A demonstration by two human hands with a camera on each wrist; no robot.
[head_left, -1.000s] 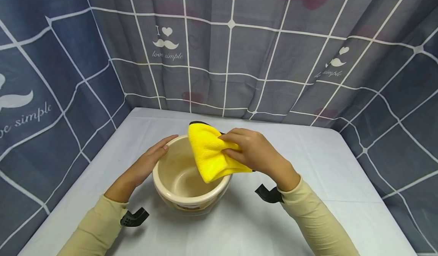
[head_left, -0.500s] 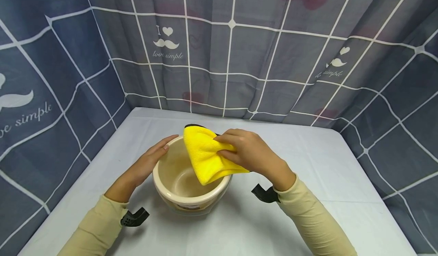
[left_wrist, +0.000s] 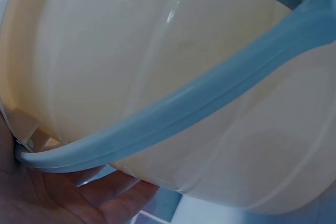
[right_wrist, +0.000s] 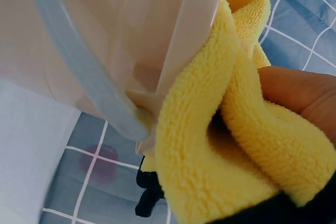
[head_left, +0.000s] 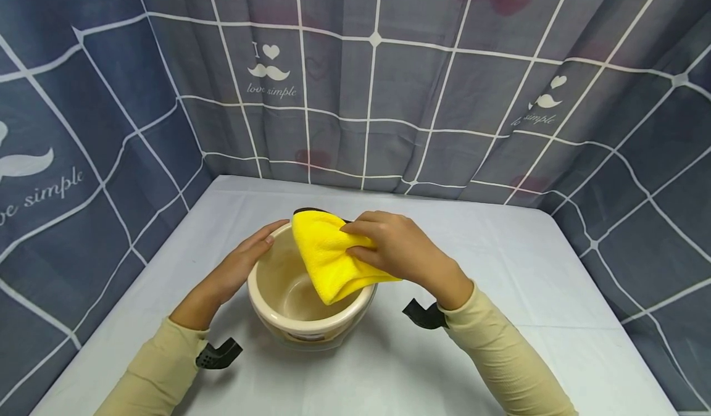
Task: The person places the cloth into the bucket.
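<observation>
White, smooth and faintly creased, the tabletop point(head_left: 516, 268) spreads beneath both hands and past them on either side. Beyond the grip, and to its left and right, hangs a grey-blue curtain point(head_left: 344, 83), ruled with white lines and printed with hearts, moustaches and "love simple". Yellow and fluffy, with a dark edging, the cloth point(head_left: 328, 252) is pinched between the thumb and fingers of the right hand point(head_left: 400, 246); most of it lies to the left of those fingertips, draped over the rim on that side, one corner hanging over the mouth of a cream bucket point(head_left: 302, 326). That bucket stands between the two hands, left of the pinch and partly below it. The left hand point(head_left: 239, 268) rests against the bucket's opposite side, fingers extended along the outer wall just below the rim. Nearer the wearer than either hand, a pale handle point(left_wrist: 173, 116) crosses the bucket's outside.
</observation>
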